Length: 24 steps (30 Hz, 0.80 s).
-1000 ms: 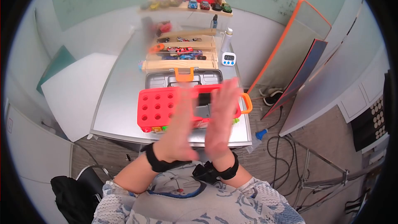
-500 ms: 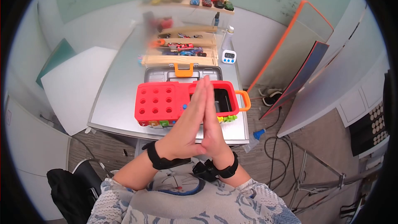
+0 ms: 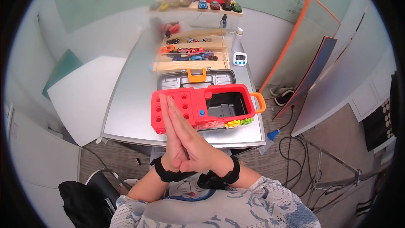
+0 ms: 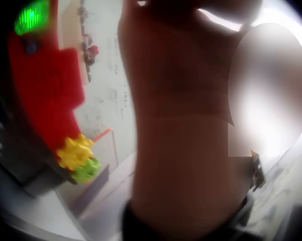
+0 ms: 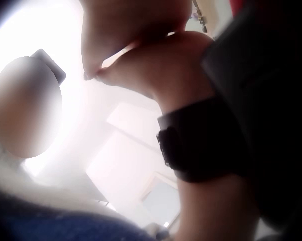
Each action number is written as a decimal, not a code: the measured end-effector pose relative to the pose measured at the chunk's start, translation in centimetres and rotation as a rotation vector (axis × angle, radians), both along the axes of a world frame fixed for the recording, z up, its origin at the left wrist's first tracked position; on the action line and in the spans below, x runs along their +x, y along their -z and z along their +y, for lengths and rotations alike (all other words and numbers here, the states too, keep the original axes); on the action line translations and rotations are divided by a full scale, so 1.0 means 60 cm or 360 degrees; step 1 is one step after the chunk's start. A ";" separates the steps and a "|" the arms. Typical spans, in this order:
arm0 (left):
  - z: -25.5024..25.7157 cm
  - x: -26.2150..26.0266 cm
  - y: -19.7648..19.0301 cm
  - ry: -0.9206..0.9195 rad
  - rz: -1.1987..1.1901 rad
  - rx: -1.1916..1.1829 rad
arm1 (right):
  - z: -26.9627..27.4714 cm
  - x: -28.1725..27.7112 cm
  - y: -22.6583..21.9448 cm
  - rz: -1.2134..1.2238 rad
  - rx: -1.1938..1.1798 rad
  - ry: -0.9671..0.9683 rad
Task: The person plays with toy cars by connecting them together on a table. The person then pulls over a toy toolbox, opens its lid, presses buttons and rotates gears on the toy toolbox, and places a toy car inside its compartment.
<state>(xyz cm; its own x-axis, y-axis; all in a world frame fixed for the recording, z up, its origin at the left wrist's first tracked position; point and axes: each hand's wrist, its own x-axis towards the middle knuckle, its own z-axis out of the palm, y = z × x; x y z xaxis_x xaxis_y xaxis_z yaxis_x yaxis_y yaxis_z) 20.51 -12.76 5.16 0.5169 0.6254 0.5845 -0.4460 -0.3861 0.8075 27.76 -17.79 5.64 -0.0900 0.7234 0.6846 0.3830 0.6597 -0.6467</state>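
My left hand (image 3: 171,143) and right hand (image 3: 196,150) are pressed together palm to palm, fingers straight and pointing up and to the left. Nothing else shows between them. The fingertips overlap the holed left part of a red toy toolbox (image 3: 192,120) in the head view. That toolbox has an open black compartment (image 3: 225,101), an orange side handle (image 3: 259,102), and yellow gears (image 4: 75,151) with green ones beside them. Behind it lies a grey lid-like part (image 3: 166,79) with an orange handle. In the left wrist view a green light (image 4: 32,17) glows near the red plastic.
The toolbox stands on a metal-topped table (image 3: 126,109). Behind are wooden racks (image 3: 190,65) of toy cars, a white timer (image 3: 240,59) and a white bottle (image 3: 237,40). Cables (image 3: 291,156) lie on the floor at right, near an orange-edged board (image 3: 291,55).
The hands were apart and blurred, then came together palm to palm. Joined, they have since tilted to the left, uncovering the black compartment.
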 end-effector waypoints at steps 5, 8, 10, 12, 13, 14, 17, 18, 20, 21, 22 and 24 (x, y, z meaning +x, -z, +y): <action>0.013 -0.002 0.011 0.0104 -0.0012 0.0116 | 0.001 0.005 -0.015 -0.0097 -0.0036 0.0066; 0.018 0.000 0.019 0.0125 -0.0005 0.0207 | -0.001 0.010 -0.013 -0.0047 0.0000 0.0070; 0.025 0.007 0.030 0.0090 -0.0007 0.0348 | -0.007 0.015 -0.005 0.0006 -0.0110 0.0116; 0.038 0.002 0.029 0.0050 -0.0014 0.0494 | -0.013 0.033 -0.002 0.0052 -0.0217 0.0159; 0.052 -0.013 0.024 -0.0088 0.0309 0.0743 | -0.016 0.052 -0.004 -0.0171 -0.0269 0.0344; 0.064 -0.025 0.018 -0.0230 0.0633 0.0988 | -0.020 0.069 -0.005 -0.0397 -0.0316 0.0530; 0.082 -0.038 0.007 -0.0653 0.1231 0.1156 | -0.033 0.111 0.005 -0.0629 -0.0218 0.1180; 0.084 -0.038 0.002 -0.0675 0.1427 0.1125 | -0.036 0.122 0.013 -0.0627 -0.0219 0.1181; 0.088 -0.037 0.009 -0.0601 0.1591 0.1113 | -0.042 0.137 0.030 -0.0786 -0.0547 0.1441; 0.089 -0.037 0.013 -0.0528 0.1752 0.1099 | -0.044 0.133 0.023 -0.0803 -0.0700 0.1421; 0.092 -0.038 0.017 -0.0514 0.1759 0.1096 | -0.041 0.129 0.022 -0.0844 -0.0697 0.1412; 0.096 -0.037 0.021 -0.0521 0.1701 0.1153 | -0.040 0.126 0.028 -0.0881 -0.0700 0.1403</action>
<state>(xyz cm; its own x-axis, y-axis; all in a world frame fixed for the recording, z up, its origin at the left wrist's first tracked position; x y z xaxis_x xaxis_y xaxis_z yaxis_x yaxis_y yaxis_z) 18.31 -6.99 3.91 0.8133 0.5301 0.2397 0.4692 -0.8413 0.2684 35.30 -20.16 3.97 0.3591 0.8528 0.3791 0.9081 -0.2257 -0.3526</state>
